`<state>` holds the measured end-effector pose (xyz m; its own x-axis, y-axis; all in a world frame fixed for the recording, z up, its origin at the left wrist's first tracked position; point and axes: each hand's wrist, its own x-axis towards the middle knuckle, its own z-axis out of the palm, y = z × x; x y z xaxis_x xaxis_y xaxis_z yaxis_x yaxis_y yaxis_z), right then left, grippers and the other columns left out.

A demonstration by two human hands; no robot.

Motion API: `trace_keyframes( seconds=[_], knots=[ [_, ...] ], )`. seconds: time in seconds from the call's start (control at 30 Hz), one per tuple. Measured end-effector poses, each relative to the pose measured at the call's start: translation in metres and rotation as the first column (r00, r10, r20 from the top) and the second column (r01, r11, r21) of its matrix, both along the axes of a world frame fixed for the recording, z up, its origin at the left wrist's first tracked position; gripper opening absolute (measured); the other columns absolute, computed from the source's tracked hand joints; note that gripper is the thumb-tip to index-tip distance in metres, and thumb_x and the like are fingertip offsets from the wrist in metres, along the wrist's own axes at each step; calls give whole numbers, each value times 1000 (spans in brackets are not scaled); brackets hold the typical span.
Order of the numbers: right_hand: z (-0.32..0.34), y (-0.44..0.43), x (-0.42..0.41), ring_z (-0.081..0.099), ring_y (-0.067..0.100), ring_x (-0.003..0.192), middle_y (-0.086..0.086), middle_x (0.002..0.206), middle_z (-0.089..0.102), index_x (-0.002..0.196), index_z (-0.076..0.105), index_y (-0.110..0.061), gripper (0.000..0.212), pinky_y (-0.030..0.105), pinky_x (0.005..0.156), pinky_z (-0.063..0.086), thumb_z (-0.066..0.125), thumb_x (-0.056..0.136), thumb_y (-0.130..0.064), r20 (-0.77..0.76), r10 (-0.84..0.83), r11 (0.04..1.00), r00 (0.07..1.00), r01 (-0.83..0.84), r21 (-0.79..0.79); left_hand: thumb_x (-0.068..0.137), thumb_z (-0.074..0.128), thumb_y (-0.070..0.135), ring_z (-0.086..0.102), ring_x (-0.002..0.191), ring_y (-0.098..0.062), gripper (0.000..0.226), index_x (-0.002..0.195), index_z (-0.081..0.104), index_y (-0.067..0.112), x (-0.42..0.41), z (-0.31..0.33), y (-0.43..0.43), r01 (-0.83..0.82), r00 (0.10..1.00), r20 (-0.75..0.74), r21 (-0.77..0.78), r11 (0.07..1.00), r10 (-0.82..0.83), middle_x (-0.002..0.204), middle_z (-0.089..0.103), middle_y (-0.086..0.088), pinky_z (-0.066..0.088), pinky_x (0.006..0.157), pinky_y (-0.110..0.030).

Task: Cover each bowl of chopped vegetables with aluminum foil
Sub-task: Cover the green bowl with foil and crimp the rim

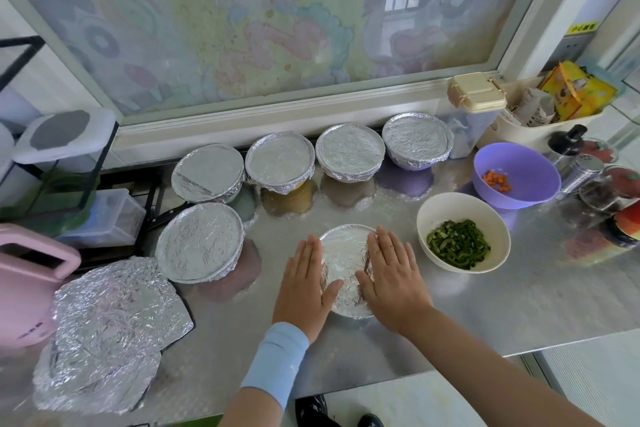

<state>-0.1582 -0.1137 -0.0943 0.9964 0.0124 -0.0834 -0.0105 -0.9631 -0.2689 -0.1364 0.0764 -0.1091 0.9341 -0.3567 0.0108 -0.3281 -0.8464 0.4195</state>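
Note:
A foil-covered bowl (346,267) stands in front of me on the steel counter. My left hand (304,284) lies flat against its left side and my right hand (391,281) against its right side, fingers straight, pressing the foil. To the right stand two bare bowls: a white bowl (463,231) with chopped green vegetables and a purple bowl (516,174) with a few orange carrot bits. Several foil-covered bowls stand behind and to the left, among them one (200,242) near my left hand and a row (280,161) along the window sill.
Crumpled loose foil sheets (110,329) lie at the counter's front left, next to a pink kettle (27,284). Jars and shakers (588,170) crowd the right end. A cream storage box (476,94) and a white caddy (540,121) sit at the back right. A black rack (52,156) stands left.

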Motion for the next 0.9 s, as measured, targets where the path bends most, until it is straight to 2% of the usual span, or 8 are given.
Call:
trace_keyframes(
  seconds=[0.07, 0.13, 0.2, 0.3, 0.47, 0.67, 0.77, 0.9],
  knots=[
    [2, 1, -1, -5, 24, 151, 9, 164, 3, 157, 7, -9, 81, 41, 119, -10, 3, 92, -58, 4, -8, 998, 1000, 8, -69, 96, 21, 55, 7, 151, -18, 76, 156, 13, 10, 7, 2, 2, 35, 997, 71, 89, 995, -41, 163, 9, -3, 10, 121, -34],
    [2, 0, -1, -14, 20, 150, 8, 164, -5, 156, 2, -9, 84, 37, 121, -10, -1, 89, -58, -14, -11, 1000, 1000, 11, -17, 98, 27, 49, 19, 149, -23, 70, 153, 23, 7, 2, 3, -6, 56, 994, 87, 121, 991, -67, 160, 18, -8, 14, 117, -34],
    [0, -1, -2, -24, 16, 147, 4, 163, -17, 156, -3, -9, 85, 33, 122, -9, -5, 86, -57, -37, -18, 998, 999, 20, 57, 101, 18, 55, 11, 151, -24, 72, 153, 20, 6, -8, 0, -17, 38, 996, 75, 117, 992, -47, 161, 13, -11, 11, 118, -35],
    [-1, 2, 0, -28, 16, 146, 6, 162, -20, 155, -2, -6, 84, 31, 121, -11, -8, 86, -52, -28, -24, 995, 999, 27, 96, 91, 5, 75, -12, 151, -19, 91, 155, 4, 10, -12, -1, -21, 1, 1000, 21, 76, 997, -2, 163, -2, -9, 2, 121, -33],
    [0, 0, 1, -25, 16, 147, 8, 162, -16, 155, 1, -4, 83, 25, 117, -16, -5, 87, -51, -16, -3, 988, 1000, 6, 152, 71, 18, 95, -22, 148, -17, 121, 156, 3, 10, -13, 9, -20, 26, 1000, -2, 99, 995, -26, 163, -11, -9, -6, 122, -32],
    [-2, -6, 0, -25, 12, 147, 2, 161, -18, 156, 1, -8, 81, 21, 115, -16, -2, 89, -54, -9, 22, 986, 1000, -20, 166, 61, 45, 94, -20, 149, -19, 133, 156, 6, 10, -12, 10, -19, 32, 999, -22, 96, 995, -30, 164, -8, -10, 5, 124, -37],
    [-3, -7, 0, -25, 12, 146, 1, 162, -19, 155, -1, -9, 81, 23, 117, -14, -1, 89, -56, -17, 25, 987, 1000, -22, 160, 57, 47, 91, -28, 146, -14, 136, 156, -6, 15, -11, 14, -15, 62, 995, -81, 78, 995, -56, 162, -18, -5, 0, 123, -34],
    [-6, -12, 1, -22, 11, 148, 0, 162, -15, 156, 1, -10, 78, 28, 121, -7, 4, 92, -56, -4, 36, 984, 999, -35, 176, 66, 53, 85, -29, 145, -10, 129, 152, -19, 22, -7, 15, -2, 144, 986, -94, 61, 988, -138, 161, -23, 1, -1, 122, -29]
  ],
)
